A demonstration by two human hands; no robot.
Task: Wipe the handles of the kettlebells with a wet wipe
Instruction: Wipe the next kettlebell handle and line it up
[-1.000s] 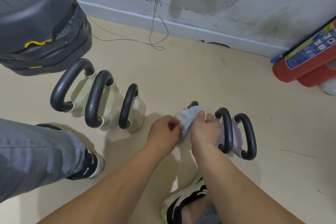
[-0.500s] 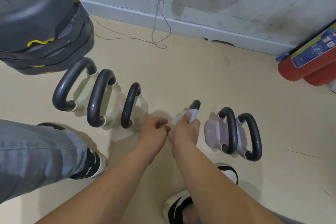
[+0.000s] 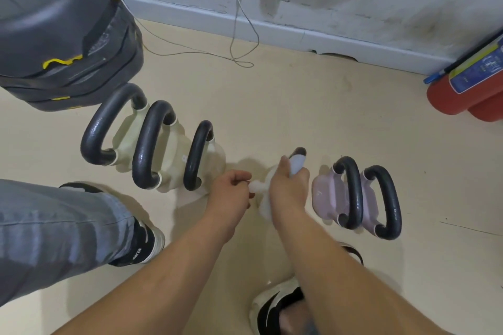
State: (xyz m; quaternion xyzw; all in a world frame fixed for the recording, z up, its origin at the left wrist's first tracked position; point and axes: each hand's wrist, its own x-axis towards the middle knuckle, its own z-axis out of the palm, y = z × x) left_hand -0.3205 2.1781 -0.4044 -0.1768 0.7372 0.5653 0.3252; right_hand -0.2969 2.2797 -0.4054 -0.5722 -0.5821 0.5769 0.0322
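Now — my right hand (image 3: 288, 190) grips the wet wipe (image 3: 296, 165) round the handle (image 3: 299, 150) of the white kettlebell (image 3: 264, 205) | left hand (image 3: 231, 192) curled beside its body, grip unclear | shoe (image 3: 143, 246) reads ANTA.

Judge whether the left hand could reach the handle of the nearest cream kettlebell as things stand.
Probably yes. The left hand sits right beside that handle with nothing between, but it seems to pinch the wipe, so it must let go first.
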